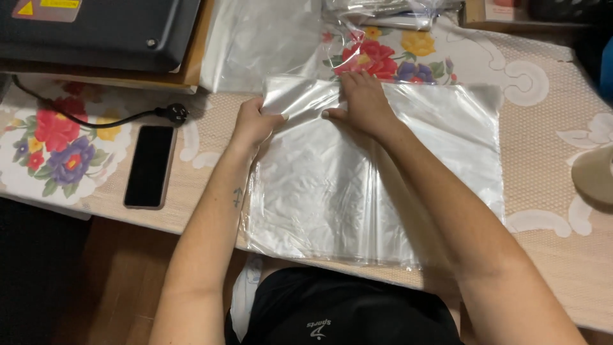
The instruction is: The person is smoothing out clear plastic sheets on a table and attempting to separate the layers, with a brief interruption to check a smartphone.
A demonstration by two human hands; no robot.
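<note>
- The left hand [254, 121] pinches the upper left corner of a clear plastic bag [377, 185], thumb on top and fingers curled under the lifted edge.
- The right hand [361, 99] lies flat on the bag's top edge, fingers pressed together and pointing away, thumb stretched toward the left hand.
- The bag lies flat on a table [549, 153] covered by a beige flowered cloth, its near edge at the table's front.
- More clear plastic [255, 45] lies just beyond the hands.
- A black phone [149, 166] rests face up, left of the bag.
- A black plug and cord [172, 114] lie just above the phone.
- A dark machine [96, 29] sits in the far left corner.
</note>
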